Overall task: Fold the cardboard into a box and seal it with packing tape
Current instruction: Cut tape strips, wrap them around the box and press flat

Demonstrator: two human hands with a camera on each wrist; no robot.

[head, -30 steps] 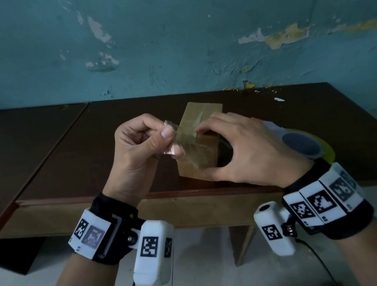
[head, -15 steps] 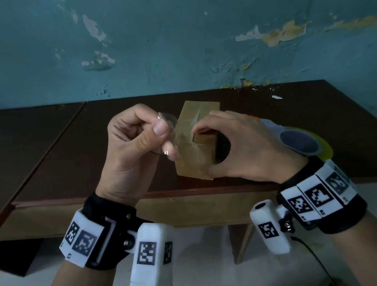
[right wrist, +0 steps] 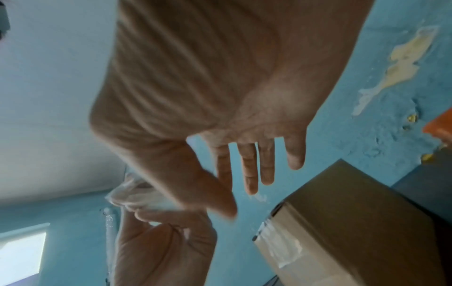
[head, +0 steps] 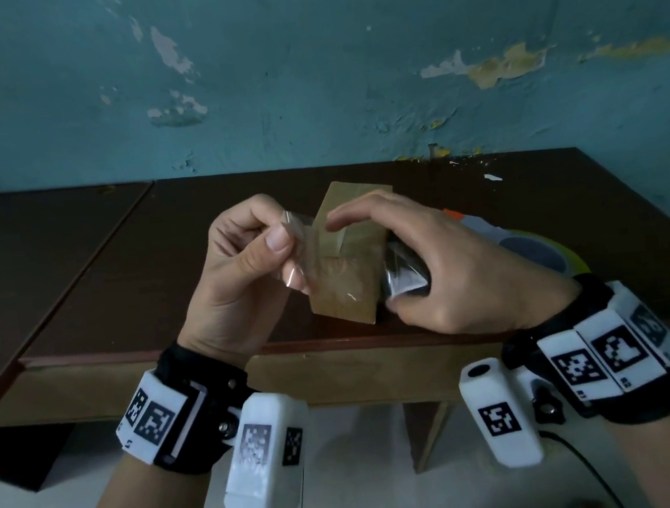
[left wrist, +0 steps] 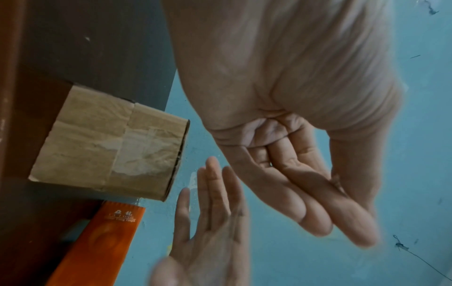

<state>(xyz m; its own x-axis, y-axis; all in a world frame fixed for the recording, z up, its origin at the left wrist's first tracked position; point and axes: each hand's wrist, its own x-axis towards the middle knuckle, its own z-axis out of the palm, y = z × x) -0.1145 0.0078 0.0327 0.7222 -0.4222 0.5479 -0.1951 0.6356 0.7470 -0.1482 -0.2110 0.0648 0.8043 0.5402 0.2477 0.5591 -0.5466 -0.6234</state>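
From the head camera I count one cardboard box (head: 345,269) standing on the dark table (head: 125,279) near its front edge, and both my hands raised in front of it. My left hand (head: 243,273), just left of the box, pinches a clear strip of tape (head: 303,253) between thumb and curled fingers; the strip is see-through, so I can hardly trace its edges against the box. My right hand (head: 443,257), at the box's right, has its fingers straight and loose, holding nothing, and it hides most of a tape roll (head: 544,257) behind it, right of the box. In the left wrist view my left hand (left wrist: 293,116) fills the frame with fingers pressed against the thumb; the strip itself I cannot make out here. The box (left wrist: 115,143) shows one taped seam, and one orange tape dispenser (left wrist: 102,241), cut off at the frame edge, lies beside it. In the right wrist view my right hand (right wrist: 220,96) is spread flat, and the box (right wrist: 347,222) sits below its fingertips, apart from them.
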